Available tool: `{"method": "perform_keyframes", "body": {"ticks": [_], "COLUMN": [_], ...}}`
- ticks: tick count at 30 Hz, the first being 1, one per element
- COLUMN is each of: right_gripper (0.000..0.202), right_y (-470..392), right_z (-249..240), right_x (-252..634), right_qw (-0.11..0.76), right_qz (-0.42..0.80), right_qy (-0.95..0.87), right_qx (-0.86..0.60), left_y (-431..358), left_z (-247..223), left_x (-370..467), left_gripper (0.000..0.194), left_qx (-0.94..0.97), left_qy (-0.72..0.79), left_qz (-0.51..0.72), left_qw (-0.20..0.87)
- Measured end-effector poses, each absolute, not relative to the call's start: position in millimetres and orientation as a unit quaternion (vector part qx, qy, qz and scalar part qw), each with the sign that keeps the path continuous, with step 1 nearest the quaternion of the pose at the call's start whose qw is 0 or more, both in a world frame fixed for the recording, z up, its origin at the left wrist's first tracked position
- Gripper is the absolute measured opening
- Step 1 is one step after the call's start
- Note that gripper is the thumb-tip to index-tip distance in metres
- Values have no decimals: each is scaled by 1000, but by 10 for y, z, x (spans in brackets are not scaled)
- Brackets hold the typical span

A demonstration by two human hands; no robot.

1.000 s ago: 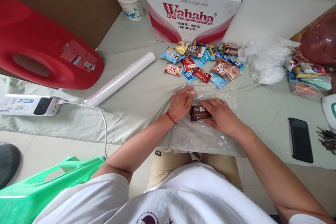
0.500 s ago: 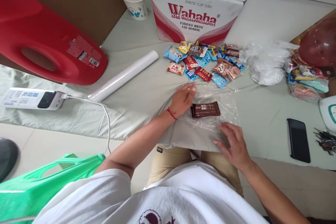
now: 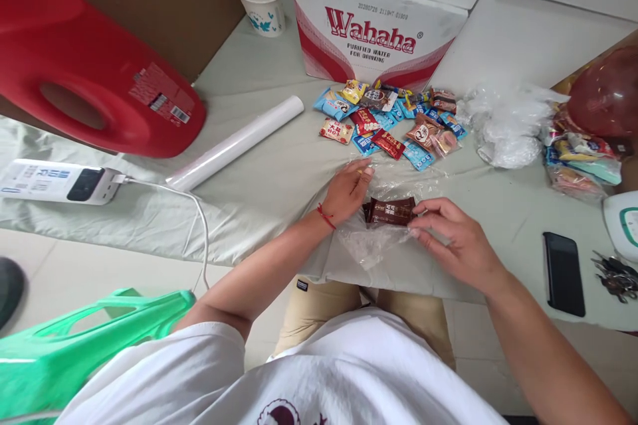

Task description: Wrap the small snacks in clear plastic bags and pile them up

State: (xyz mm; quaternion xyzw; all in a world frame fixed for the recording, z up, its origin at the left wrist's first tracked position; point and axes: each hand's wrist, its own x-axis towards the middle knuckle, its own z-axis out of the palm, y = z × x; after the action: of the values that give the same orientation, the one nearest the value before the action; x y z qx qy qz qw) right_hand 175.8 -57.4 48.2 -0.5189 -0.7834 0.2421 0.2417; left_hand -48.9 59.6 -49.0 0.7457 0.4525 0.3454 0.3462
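Two or more dark brown wrapped snack bars [image 3: 391, 210] lie stacked on a sheet of clear plastic film [image 3: 369, 246] at the front of the table. My left hand [image 3: 347, 192] rests on the film at the stack's left side, its fingers stretched out. My right hand [image 3: 456, 239] is at the stack's right end, thumb and forefinger closing on the film's edge beside the top bar. Behind both hands is a pile of small packaged snacks [image 3: 386, 119] in blue, red, yellow and brown wrappers.
A white roll [image 3: 236, 143], a power bank [image 3: 60, 181] with a cable and a red jug [image 3: 100, 73] are on the left. A Wahaha carton [image 3: 373, 26] and paper cup [image 3: 259, 6] stand behind. Crumpled plastic [image 3: 511, 123], a phone [image 3: 563, 273] and keys [image 3: 615, 275] lie right.
My right hand has moved up and left to the snack bars' right end. The film's right part has been drawn inward, and the top bar has shifted. My left hand has stayed in place.
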Motion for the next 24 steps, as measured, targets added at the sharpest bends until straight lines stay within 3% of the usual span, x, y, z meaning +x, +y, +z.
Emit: {"method": "perform_keyframes", "body": {"ticks": [5,13,17,22,24], "right_gripper": [24,30,32,31,31], "right_y": [114,518,487,435,406], "right_z": [440,144,117,132,133], "right_x": [1703,1445,1419,1417,1419], "right_qw": [154,-95,-119,-111,-100], "right_qz": [290,172,141,133,125], "right_qy": [-753,-724,-732,-746,-753], "right_qx": [-571,-661,-656,-643,-638], "left_y": [588,669,403,-26,-61], "left_z": [-477,-350,-138,-160,-278], "left_x": [-499,-650,-879,-972,-931], "left_gripper": [65,50,37,72,61], "left_qx": [722,634,683,785,745], "left_qy": [454,466,436,382,446], "left_qz": [358,422,457,354,358], "left_qw": [379,450,367,336,343]}}
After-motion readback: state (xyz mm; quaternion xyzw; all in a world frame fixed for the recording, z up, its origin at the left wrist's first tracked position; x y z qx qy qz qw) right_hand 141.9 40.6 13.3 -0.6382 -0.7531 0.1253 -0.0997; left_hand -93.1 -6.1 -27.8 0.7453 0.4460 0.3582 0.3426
